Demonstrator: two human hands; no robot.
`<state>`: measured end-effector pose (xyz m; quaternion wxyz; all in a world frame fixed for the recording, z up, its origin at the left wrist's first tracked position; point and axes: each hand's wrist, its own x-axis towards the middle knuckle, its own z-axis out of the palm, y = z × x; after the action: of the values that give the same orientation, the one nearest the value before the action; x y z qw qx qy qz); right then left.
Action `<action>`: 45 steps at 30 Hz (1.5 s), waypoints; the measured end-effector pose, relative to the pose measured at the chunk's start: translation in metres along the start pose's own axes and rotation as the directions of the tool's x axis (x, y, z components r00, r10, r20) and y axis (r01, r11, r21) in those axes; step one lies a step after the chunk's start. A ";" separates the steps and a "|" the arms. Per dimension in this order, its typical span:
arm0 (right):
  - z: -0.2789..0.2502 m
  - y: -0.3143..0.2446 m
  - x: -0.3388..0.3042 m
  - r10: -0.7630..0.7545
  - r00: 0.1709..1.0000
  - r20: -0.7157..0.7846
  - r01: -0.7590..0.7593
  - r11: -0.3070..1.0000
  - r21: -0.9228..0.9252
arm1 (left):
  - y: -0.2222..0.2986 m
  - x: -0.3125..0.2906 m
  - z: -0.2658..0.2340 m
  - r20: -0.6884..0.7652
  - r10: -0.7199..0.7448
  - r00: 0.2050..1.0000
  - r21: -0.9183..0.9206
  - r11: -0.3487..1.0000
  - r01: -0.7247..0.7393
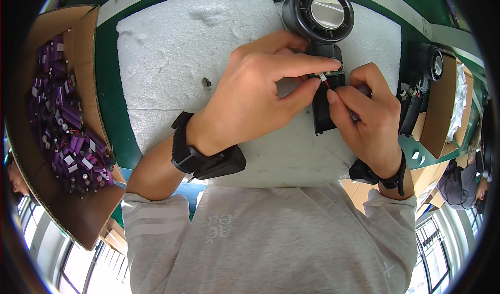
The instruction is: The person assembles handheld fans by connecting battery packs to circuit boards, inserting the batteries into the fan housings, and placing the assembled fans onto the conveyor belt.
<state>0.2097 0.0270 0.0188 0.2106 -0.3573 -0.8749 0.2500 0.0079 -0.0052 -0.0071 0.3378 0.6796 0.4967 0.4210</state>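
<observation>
A black handheld fan lies with its handle opened toward me and its round head at the far end. A green circuit board shows inside the handle. My left hand grips the fan from its left side, index finger stretched across the board and thumb beside a small white connector. Thin red and dark wires run from that connector to my right hand, which pinches them. A purple battery cell shows partly between the right hand's curled fingers.
White foam sheets cover the green table under the work. At left stands a cardboard box of purple battery cells. A second opened fan lies at right, beside another cardboard box. Other people are at both edges.
</observation>
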 end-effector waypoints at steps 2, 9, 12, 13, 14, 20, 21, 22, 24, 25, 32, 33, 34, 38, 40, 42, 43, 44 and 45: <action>0.001 -0.001 0.001 -0.003 1.000 -0.011 0.003 1.000 -0.017 | 0.000 0.000 0.000 0.009 -0.009 1.000 -0.009 1.000 0.009; 0.003 -0.002 0.003 -0.017 1.000 -0.023 0.015 0.998 -0.062 | -0.001 0.001 -0.001 0.022 -0.006 1.000 -0.020 1.000 0.007; 0.004 -0.002 0.003 -0.026 0.999 -0.033 0.024 0.997 -0.069 | -0.002 0.002 -0.002 0.023 0.003 1.000 -0.015 1.000 -0.003; 0.004 -0.002 0.003 -0.026 0.999 -0.033 0.024 0.997 -0.069 | -0.003 0.002 -0.002 0.022 0.008 1.000 -0.016 1.000 -0.008; 0.004 -0.002 0.003 -0.032 0.999 -0.034 0.030 0.997 -0.069 | -0.003 0.002 -0.002 0.020 0.013 1.000 -0.016 1.000 -0.012; 0.005 -0.001 0.004 -0.056 0.997 -0.052 0.053 0.997 -0.056 | -0.004 0.001 -0.001 0.020 0.015 1.000 -0.021 1.000 -0.014; 0.005 -0.001 0.004 -0.055 0.997 -0.051 0.052 0.997 -0.057 | -0.003 0.001 -0.001 0.018 0.023 1.000 -0.011 1.000 -0.023; 0.005 0.000 0.004 -0.063 0.996 -0.057 0.060 0.997 -0.056 | -0.003 0.001 -0.001 0.015 0.032 0.999 -0.002 0.999 -0.032; 0.005 0.000 0.005 -0.081 0.994 -0.069 0.077 0.995 -0.055 | -0.003 0.002 -0.001 0.018 0.024 1.000 -0.005 1.000 -0.024; 0.006 0.000 0.005 -0.082 0.994 -0.069 0.079 0.995 -0.055 | -0.003 0.002 -0.001 0.019 0.016 1.000 -0.005 1.000 -0.016; 0.000 0.007 0.005 -0.114 0.993 -0.005 0.114 0.991 0.069 | -0.002 0.001 0.000 -0.003 0.009 1.000 -0.014 1.000 -0.009; 0.001 0.006 0.004 -0.114 0.993 -0.004 0.114 0.991 0.068 | -0.002 0.000 0.001 -0.002 0.015 1.000 -0.007 1.000 -0.015; 0.002 0.004 0.003 -0.047 0.999 -0.028 0.049 0.994 0.094 | -0.003 0.000 0.001 -0.001 0.022 1.000 0.000 1.000 -0.022; 0.004 -0.003 0.005 0.060 0.993 -0.100 -0.047 0.990 0.132 | 0.001 0.001 0.000 0.041 0.039 0.998 -0.043 0.998 -0.037; 0.003 -0.006 0.008 0.013 0.986 -0.165 0.002 0.996 0.088 | 0.001 0.001 0.000 0.046 0.038 0.998 -0.039 0.999 -0.036; 0.002 -0.006 0.007 0.016 0.989 -0.149 -0.006 0.998 0.069 | 0.002 0.000 0.000 0.060 0.040 0.997 -0.032 0.999 -0.038; 0.002 -0.006 0.007 0.019 0.991 -0.134 -0.012 0.999 0.050 | 0.002 0.000 0.000 0.061 0.038 0.997 -0.032 0.999 -0.036; 0.002 -0.005 0.006 0.022 0.992 -0.120 -0.018 0.999 0.030 | 0.002 -0.001 0.000 0.048 0.046 0.998 -0.027 0.999 -0.045; 0.002 -0.005 0.005 0.024 0.993 -0.119 -0.021 0.999 0.030 | 0.002 -0.001 0.000 0.035 0.055 0.998 -0.024 0.998 -0.054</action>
<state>0.2028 0.0275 0.0213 0.2649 -0.3785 -0.8529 0.2430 0.0088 -0.0063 -0.0055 0.3428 0.6966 0.4669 0.4234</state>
